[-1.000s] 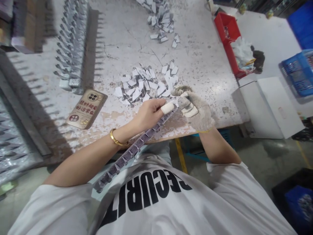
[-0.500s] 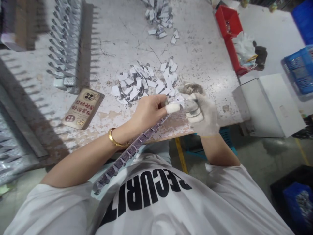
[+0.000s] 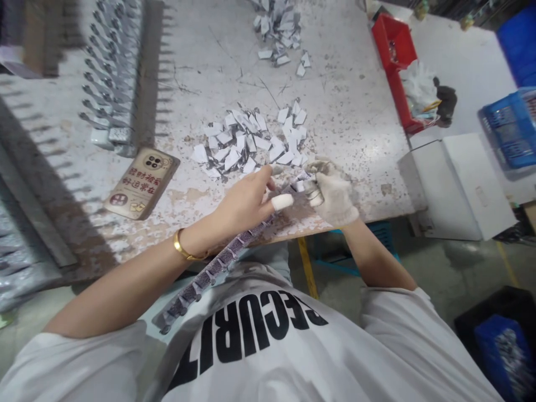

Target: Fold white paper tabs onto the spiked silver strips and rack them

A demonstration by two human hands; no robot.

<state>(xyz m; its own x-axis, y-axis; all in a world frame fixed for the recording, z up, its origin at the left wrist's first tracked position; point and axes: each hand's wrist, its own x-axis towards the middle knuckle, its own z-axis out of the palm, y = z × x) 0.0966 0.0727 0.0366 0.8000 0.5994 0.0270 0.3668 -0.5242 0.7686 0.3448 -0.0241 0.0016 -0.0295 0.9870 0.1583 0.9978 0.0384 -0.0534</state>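
Observation:
A long, narrow speckled grey strip (image 3: pixel 220 261) slants from my shirt front up across the table edge, with small metal clips spaced along it. My left hand (image 3: pixel 238 204) is above its upper part, thumb and index finger apart; a white cover wraps the thumb tip. The other left fingers are partly hidden. My right hand (image 3: pixel 335 195), in a whitish glove with taped fingers, is closed around the strip's far end. Just beyond both hands lies a pile of small white angular pieces (image 3: pixel 238 142) with grey metal parts among them.
A phone in a printed case (image 3: pixel 142 183) lies left of the pile. Farther left stands a rack of metal hooked parts (image 3: pixel 111 72). A second pile of white pieces (image 3: pixel 280 28) is at the back. Red bins (image 3: pixel 393 47), a white box (image 3: pixel 460 187) and a blue basket (image 3: pixel 513 128) are at right.
My left hand has drawn back left from my right hand, and its thumb has parted from the strip's far end. My right hand has shifted slightly left.

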